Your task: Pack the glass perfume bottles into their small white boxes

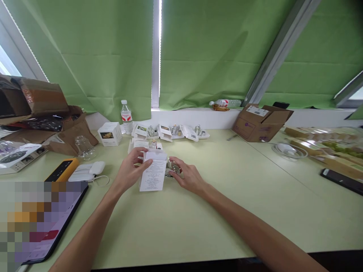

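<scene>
A small white carton (153,173) with fine print on its side stands on the pale green table (215,196), its top flap raised. My left hand (133,170) grips the carton's left side near the top. My right hand (187,175) is closed round a small shiny glass bottle (171,166) just right of the carton. Behind them lie several open white cartons with small bottles (170,132) in a row.
A tablet (42,223), a yellow-edged device (61,170) and a white charger (87,170) lie at the left. A glass jar (82,146), a water bottle (126,117) and brown cardboard boxes (259,122) stand further back. A black phone (342,180) lies at the right.
</scene>
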Tool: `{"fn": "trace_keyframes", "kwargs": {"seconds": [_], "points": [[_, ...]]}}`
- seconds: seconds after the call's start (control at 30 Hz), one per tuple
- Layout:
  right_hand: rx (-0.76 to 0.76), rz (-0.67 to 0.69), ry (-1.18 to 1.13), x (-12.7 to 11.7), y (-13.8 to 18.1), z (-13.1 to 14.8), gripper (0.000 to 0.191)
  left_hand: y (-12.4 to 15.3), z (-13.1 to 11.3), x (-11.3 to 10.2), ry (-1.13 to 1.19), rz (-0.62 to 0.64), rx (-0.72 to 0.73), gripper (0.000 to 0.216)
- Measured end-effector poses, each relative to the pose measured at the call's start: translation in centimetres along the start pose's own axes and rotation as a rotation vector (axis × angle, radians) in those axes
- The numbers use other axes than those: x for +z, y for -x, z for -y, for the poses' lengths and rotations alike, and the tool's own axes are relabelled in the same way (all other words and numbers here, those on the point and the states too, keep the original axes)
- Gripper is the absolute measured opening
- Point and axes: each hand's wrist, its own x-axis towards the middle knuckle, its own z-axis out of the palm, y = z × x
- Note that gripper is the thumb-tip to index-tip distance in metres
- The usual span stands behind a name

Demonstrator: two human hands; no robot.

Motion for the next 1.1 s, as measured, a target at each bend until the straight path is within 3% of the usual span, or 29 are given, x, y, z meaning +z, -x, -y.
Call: {"fn": "trace_keyframes", "kwargs": {"seconds": [0.13, 0.27, 0.37, 0.63, 0.8, 1.1], "points": [[0.039, 0.001, 0.078, -0.3, 0.1, 0.0, 0.064, 0.1, -0.1, 0.1, -0.003, -0.023, 0.044, 0.039], [-0.044, -0.006, 0.165, -0.4, 0.2, -0.5, 0.037, 0.3, -0.1, 0.4, -0.041, -0.037, 0.107, 0.038], [-0.085, -0.049, 0.218, -0.6, 0.2, -1.0, 0.03, 0.4, 0.0, 0.6, -0.074, -0.022, 0.157, 0.038], [-0.018, -0.456, 0.277, -2.7, -0.2, -1.9, 0.03, 1.1, 0.1, 1.4, -0.158, 0.004, 0.26, 0.038], [-0.096, -0.654, 0.247, -4.4, -0.1, -0.8, 0.027, 1.5, 0.2, 2.2, -0.238, 0.006, 0.356, 0.033], [-0.174, -0.767, 0.169, -5.2, 0.4, 2.5, 0.032, 1.9, 0.0, 2.5, -0.292, 0.042, 0.432, 0.034]]}}
